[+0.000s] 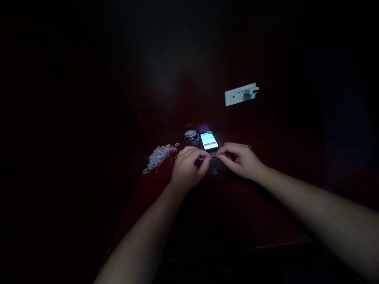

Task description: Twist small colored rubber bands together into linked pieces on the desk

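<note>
My left hand (188, 167) and my right hand (241, 159) meet over the dark table, thumbs and forefingers closed in a pinch. Between the fingertips stretches a thin, pale rubber band (213, 156), very small in view. Below it on the table lie a few blue bands (215, 171). To the left of my left hand spreads a loose pile of small coloured rubber bands (160, 157), pink, green, yellow and pale. Another thin loop (249, 146) shows just behind my right hand.
A lit phone (209, 141) lies just beyond my hands, its screen bright. Beside it stands a small lidded glass jar (191, 137). A white power socket (241, 94) with a plugged-in adapter and dark cable is on the wall behind. Most of the surroundings are too dark to see.
</note>
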Motion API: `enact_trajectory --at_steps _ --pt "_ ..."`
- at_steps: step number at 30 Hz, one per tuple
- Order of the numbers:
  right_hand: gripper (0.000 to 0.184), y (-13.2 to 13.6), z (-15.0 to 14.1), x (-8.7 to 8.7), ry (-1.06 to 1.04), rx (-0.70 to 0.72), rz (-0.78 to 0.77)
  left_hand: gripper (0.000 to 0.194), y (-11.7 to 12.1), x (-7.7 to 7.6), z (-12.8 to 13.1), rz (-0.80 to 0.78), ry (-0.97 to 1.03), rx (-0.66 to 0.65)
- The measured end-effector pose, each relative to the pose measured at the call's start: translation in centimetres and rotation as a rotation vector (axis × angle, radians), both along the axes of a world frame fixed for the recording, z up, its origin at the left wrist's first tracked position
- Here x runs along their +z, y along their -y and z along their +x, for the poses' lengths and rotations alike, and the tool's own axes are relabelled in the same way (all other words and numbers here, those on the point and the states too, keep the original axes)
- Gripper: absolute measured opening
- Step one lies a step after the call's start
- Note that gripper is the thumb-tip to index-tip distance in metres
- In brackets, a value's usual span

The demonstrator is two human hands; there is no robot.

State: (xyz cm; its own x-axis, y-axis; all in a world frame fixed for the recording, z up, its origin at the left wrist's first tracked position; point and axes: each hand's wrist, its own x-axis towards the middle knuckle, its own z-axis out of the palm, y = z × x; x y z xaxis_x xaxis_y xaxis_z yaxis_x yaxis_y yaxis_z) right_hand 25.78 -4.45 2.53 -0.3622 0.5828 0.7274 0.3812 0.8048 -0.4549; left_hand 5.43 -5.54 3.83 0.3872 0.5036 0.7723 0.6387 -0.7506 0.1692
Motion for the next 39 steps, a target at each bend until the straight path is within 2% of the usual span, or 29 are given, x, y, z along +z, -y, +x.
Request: enact_trajectory --at_steps 3,6,8,12,15,26,33,37,39 --pt "0.012 0.0 0.0 0.0 0.008 -0.016 0.011 0.004 -0.2 0.1 -0.2 -0.022 -0.023 -0.012" --pt "0.012 -0.1 0.0 0.0 0.034 -0.009 0.016 0.007 -0.8 0.7 -1.4 -0.094 -0.13 -0.089" --pt "0.012 -0.1 0.0 0.0 0.049 -0.003 0.014 0.007 -1.4 1.1 -2.8 -0.19 -0.213 -0.141" --pt "0.011 -0.3 0.2 -0.2 0.06 -0.019 0.001 0.01 -2.9 1.0 -5.7 -0.521 -0.327 -0.198" --pt "0.011 -0.4 0.3 -0.3 0.057 -0.038 -0.002 0.012 -3.7 0.4 -6.7 -0.631 -0.369 -0.19" --pt "0.012 -0.8 0.5 -0.8 0.041 -0.042 -0.062 0.015 -4.8 -1.3 -6.4 -0.581 -0.46 -0.13" --pt "0.013 -0.9 0.6 -0.8 0.054 -0.033 -0.075 0.036 -4.6 -1.4 -7.1 -0.504 -0.49 -0.049" --pt "0.012 -0.9 0.6 -0.8 0.055 -0.019 -0.084 0.056 -4.5 -1.7 -6.9 -0.519 -0.54 -0.102" --pt "0.012 -1.0 0.6 -0.8 0.052 -0.017 -0.087 0.06 -4.5 -1.9 -6.6 -0.557 -0.566 -0.13"
